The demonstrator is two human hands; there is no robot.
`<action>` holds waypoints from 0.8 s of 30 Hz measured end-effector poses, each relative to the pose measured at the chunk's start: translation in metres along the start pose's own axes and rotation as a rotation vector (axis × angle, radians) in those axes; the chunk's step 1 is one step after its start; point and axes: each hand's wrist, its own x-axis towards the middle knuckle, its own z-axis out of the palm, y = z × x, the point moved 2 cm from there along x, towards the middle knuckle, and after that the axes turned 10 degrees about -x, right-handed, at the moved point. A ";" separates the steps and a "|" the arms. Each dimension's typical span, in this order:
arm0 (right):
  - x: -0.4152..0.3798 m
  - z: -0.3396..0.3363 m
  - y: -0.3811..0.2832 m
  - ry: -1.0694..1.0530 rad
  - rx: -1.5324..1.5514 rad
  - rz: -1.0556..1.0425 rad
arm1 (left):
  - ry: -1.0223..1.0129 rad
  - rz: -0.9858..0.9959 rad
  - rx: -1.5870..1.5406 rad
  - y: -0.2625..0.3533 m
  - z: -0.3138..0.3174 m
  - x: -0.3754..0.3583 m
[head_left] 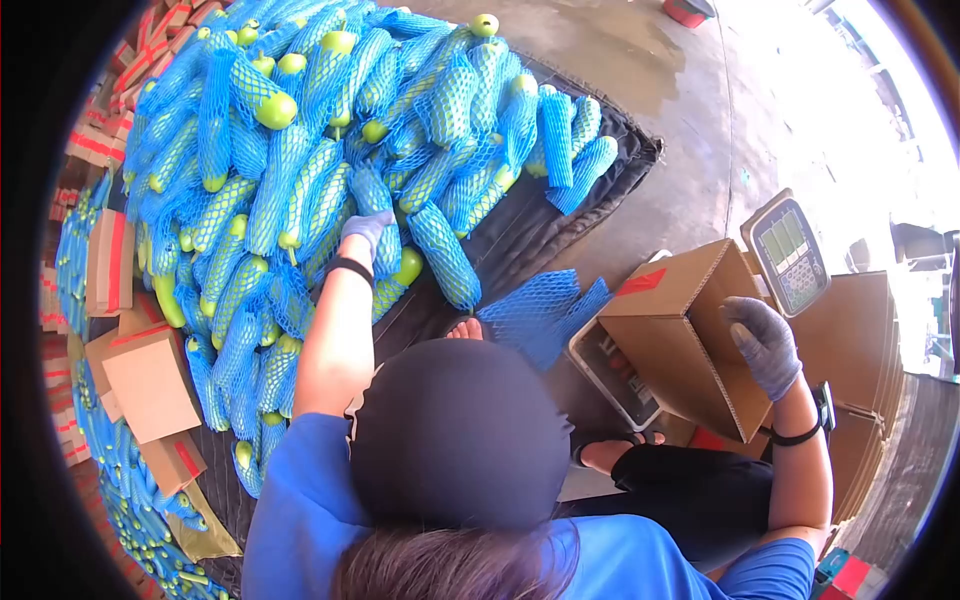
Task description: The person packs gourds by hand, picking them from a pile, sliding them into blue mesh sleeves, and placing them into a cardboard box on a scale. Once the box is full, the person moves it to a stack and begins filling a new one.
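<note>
A big pile of long green gourds (274,111) in blue foam netting lies to my left. My left hand (366,230), in a thin pale glove, reaches into the near side of the pile with its fingers closed round one netted gourd (386,255); part of the grip is hidden. My right hand (768,350), also gloved, hovers at the open mouth of a cardboard box (665,300), thumb and fingers apart, holding nothing. The box sits tilted on a scale platform (612,380), its opening facing right.
The scale's display (788,255) stands behind the box. Loose blue netting (545,312) lies between pile and scale. Flattened cardboard (840,350) leans at right. Several boxes (150,380) stand left of the pile, on a dark sheet (520,235). A red tub (688,12) is far off.
</note>
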 end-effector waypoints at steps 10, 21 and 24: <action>0.019 0.035 -0.091 0.048 0.109 -0.203 | -1.544 0.592 -0.403 0.150 0.091 -0.285; -0.026 -0.031 -0.005 0.084 -0.123 -0.032 | -1.059 1.485 0.581 0.114 0.175 -0.240; -0.043 -0.036 0.029 -0.177 0.098 0.526 | -0.425 0.869 1.659 0.050 0.139 -0.148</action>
